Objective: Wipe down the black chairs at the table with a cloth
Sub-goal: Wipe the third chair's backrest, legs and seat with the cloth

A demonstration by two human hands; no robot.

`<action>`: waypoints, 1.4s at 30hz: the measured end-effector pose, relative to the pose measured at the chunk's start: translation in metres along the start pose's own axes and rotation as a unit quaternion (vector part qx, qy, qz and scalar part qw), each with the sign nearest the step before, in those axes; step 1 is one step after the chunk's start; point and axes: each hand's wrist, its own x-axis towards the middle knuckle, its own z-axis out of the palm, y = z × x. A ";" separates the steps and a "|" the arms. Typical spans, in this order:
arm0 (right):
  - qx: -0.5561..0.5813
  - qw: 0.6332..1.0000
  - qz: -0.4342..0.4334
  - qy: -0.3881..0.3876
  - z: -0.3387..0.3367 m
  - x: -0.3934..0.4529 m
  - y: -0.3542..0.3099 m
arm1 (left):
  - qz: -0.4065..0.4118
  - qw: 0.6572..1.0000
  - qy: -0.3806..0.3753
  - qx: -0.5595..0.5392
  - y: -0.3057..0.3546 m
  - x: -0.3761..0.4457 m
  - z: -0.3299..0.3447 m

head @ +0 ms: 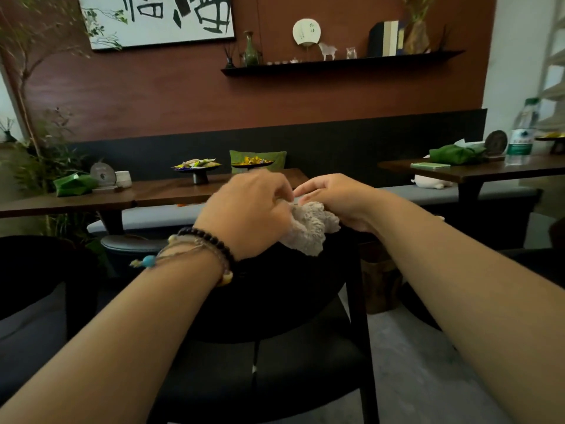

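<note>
**Spotter:** What have you got in view?

**Me:** Both hands are up over the curved top rail of the black wooden chair (305,301) in front of me. Between them is a bunched, fuzzy grey-beige cloth (308,228), sitting on that rail. My left hand (247,215), the one with the dark bead bracelets (208,243) at the wrist, has its fingers curled onto the cloth's near edge. My right hand (336,200) has its fingertips bent down onto the far side of it; I can't tell whether it has a proper hold or is only resting there.

**Spotter:** So the wiping hasn't really begun?

**Me:** I'd say I'm gathering or refolding the cloth first. To do it well, I want a flat pad under one palm, not a lump, so that it meets the rail evenly.

**Spotter:** And then?

**Me:** Long strokes along the curve, then down the back and across the dark seat cushion (275,377). There's a second black chair (46,270) to my left, well apart from this one, and the long dark wooden table (153,194) lies beyond.
</note>
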 end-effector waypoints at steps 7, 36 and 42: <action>0.100 0.992 0.027 0.066 0.000 0.002 0.005 | 0.075 0.968 -0.055 0.234 0.003 -0.001 0.035; 0.152 0.954 -0.097 0.241 0.077 0.008 -0.020 | 0.186 0.972 0.091 0.108 -0.137 -0.073 -0.016; -0.241 0.952 -0.144 0.123 0.142 -0.005 -0.059 | 0.105 0.986 0.129 0.024 -0.196 -0.082 -0.011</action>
